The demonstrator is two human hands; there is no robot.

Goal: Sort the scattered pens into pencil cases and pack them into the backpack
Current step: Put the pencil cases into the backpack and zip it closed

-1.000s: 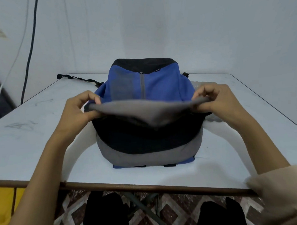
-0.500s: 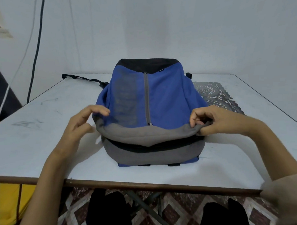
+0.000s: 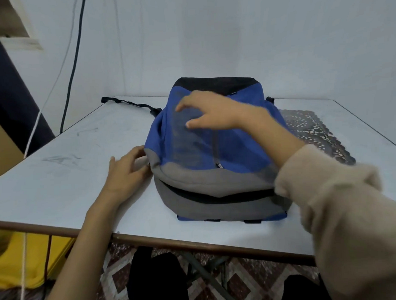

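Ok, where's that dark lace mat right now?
In the head view, the dark lace mat lies flat on the far right side of the table. It is right beside the blue backpack, which hides its left edge.

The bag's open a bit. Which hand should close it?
Probably the left hand: it rests at the grey flap's corner, right beside the gap in the backpack. The right hand hovers higher, over the blue front.

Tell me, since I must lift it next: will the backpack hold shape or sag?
Likely floppy: the grey flap of the backpack droops over the open gap. Probably light, since it lies slumped on the table. Soft cloth should not roll or slip.
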